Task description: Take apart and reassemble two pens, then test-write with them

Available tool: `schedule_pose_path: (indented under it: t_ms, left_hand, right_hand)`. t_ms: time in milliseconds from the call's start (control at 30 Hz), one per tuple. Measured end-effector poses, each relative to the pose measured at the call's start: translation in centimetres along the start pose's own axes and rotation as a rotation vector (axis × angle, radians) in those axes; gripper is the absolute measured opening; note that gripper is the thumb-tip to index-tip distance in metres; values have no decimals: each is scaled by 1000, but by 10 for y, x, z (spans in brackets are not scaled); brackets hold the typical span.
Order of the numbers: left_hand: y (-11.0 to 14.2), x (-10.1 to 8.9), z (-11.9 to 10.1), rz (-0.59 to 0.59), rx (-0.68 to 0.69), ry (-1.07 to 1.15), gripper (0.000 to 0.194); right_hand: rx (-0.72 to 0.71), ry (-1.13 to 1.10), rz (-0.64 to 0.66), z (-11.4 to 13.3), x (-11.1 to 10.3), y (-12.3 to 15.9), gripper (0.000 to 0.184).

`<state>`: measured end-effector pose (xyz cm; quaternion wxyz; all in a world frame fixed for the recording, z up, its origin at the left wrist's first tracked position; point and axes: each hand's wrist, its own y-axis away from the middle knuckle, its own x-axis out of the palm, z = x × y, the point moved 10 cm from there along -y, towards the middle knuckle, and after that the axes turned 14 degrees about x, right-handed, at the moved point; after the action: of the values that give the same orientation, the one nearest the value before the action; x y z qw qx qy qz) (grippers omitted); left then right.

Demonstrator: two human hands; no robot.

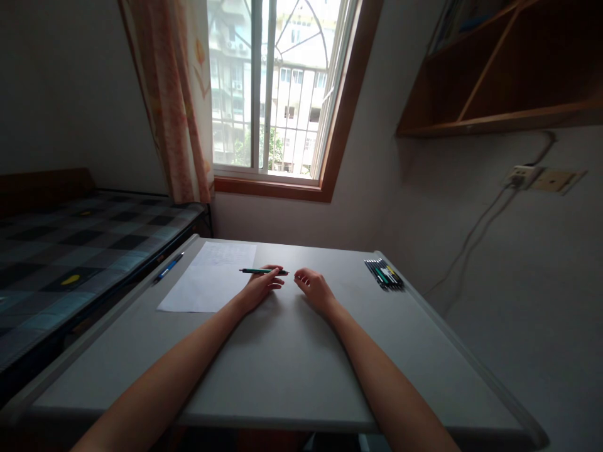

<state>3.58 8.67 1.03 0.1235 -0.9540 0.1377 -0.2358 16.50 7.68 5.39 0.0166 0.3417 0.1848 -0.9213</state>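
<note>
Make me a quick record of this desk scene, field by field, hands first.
Left hand: holds a slim dark-green pen, lying crosswise
Right hand: fingers curled, just off the pen's right end; any small thing in it is too small to tell
Surface: pale grey table
Left of hands: white paper sheet
Table's left edge: slim blue pen
Table's right side: row of slim black-and-green pens
</note>
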Motion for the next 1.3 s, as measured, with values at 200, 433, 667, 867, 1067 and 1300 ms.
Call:
schedule_pose_path:
  t_ms: [200, 433, 667, 867, 1067, 1300]
  left_hand:
    - [0, -4, -2, -18, -1, 6, 30]
    - [-3, -12, -3, -102, 2, 11, 32]
    - [-6, -17, 1, -107, 25, 26, 34]
    - [-6, -17, 2, -104, 29, 40, 34]
    - [-7, -19, 4, -121, 24, 45, 34]
    - [-7, -19, 4, -118, 21, 66, 32]
  right_hand:
    - [46, -6, 13, -13, 4, -2, 8]
    - [51, -38, -10, -18, 2, -4, 8]
    - [41, -36, -8, -27, 8, -4, 15]
    - [44, 29, -23, -24, 10, -4, 19]
    - [20, 211, -26, -13, 17, -5, 19]
    - [20, 403, -15, -6, 37, -20, 25]
